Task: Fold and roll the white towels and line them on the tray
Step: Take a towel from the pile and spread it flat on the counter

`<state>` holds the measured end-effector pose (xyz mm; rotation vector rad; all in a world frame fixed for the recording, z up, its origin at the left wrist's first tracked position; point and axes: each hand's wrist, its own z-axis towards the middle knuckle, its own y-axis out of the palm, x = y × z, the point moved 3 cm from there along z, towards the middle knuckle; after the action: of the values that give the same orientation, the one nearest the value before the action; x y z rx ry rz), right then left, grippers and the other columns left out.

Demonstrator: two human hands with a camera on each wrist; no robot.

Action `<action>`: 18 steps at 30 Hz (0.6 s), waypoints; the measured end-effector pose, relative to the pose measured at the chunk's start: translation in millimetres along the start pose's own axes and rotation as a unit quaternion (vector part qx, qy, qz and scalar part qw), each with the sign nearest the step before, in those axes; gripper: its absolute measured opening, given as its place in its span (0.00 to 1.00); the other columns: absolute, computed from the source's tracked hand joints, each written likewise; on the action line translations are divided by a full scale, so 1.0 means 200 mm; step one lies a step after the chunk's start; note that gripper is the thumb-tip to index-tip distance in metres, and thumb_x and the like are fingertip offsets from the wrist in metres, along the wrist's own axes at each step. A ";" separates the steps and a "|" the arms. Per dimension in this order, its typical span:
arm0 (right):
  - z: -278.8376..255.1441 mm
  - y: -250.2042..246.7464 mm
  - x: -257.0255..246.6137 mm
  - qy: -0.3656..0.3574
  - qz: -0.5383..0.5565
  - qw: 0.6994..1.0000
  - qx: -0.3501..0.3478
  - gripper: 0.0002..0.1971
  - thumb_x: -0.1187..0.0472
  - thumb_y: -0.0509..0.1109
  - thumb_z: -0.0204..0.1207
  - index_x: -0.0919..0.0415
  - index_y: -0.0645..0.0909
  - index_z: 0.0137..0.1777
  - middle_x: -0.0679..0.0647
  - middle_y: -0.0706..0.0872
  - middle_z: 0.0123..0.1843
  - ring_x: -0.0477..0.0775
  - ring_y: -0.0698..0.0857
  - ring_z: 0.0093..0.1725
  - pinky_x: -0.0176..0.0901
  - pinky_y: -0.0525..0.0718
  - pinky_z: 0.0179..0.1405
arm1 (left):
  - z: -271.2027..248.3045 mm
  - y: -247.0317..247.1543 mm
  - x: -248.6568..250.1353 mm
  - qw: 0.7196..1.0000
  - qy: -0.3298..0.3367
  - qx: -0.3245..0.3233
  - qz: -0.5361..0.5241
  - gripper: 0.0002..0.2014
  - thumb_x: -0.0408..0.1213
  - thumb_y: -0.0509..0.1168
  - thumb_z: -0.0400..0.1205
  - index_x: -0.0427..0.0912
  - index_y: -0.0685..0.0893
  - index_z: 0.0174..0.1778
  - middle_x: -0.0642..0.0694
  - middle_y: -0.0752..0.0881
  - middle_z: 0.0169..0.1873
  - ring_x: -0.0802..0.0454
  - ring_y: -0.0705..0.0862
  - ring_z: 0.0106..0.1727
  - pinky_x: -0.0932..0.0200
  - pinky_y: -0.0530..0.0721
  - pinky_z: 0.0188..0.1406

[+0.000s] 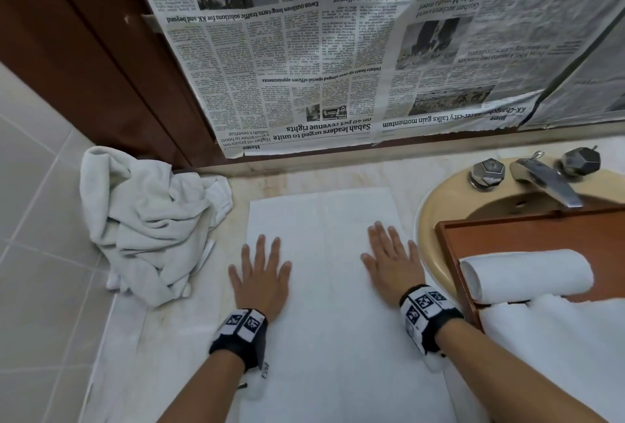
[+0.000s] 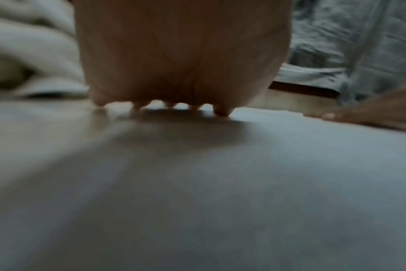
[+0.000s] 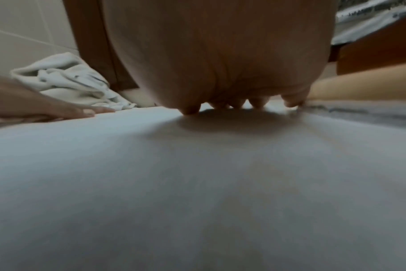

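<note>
A white towel lies flat and folded lengthwise on the counter, running from the front edge towards the wall. My left hand presses flat on its left side with fingers straight and spread. My right hand presses flat on its right side in the same way. Both wrist views show a palm over the towel surface. On the wooden tray at the right lies one rolled white towel, with a second roll in front of it.
A heap of crumpled white towels sits at the left against the tiled wall. The tray rests over a beige sink with a metal tap. Newspaper covers the wall behind the counter.
</note>
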<state>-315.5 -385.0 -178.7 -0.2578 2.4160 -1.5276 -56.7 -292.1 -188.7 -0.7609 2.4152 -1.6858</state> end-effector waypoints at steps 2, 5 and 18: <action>-0.05 0.00 0.00 0.015 0.004 1.000 0.001 0.31 0.44 0.34 0.88 0.54 0.31 0.86 0.46 0.28 0.85 0.50 0.34 0.86 0.59 0.36 0.84 | -0.05 -0.01 -0.03 1.000 -0.017 0.000 -0.004 0.30 0.61 0.34 0.87 0.63 0.35 0.85 0.59 0.31 0.85 0.45 0.32 0.86 0.33 0.35 0.83; -0.19 0.06 -0.16 -0.064 -0.012 0.998 0.016 0.32 0.44 0.38 0.86 0.58 0.51 0.87 0.52 0.49 0.87 0.56 0.56 0.86 0.59 0.45 0.82 | -0.21 0.02 0.08 0.999 0.041 0.007 -0.015 0.33 0.64 0.26 0.81 0.65 0.35 0.85 0.60 0.30 0.84 0.46 0.32 0.86 0.34 0.35 0.82; -0.39 0.13 0.02 0.021 0.024 0.999 -0.002 0.31 0.44 0.35 0.88 0.56 0.31 0.86 0.48 0.28 0.85 0.50 0.33 0.86 0.58 0.35 0.84 | -0.40 0.12 -0.15 1.000 -0.015 -0.007 0.006 0.31 0.62 0.31 0.86 0.62 0.33 0.85 0.56 0.30 0.85 0.45 0.34 0.87 0.34 0.39 0.84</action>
<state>-344.8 -309.0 -171.0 -0.1685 2.4384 -1.5227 -67.3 -204.5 -187.0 -0.7662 2.4079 -1.6426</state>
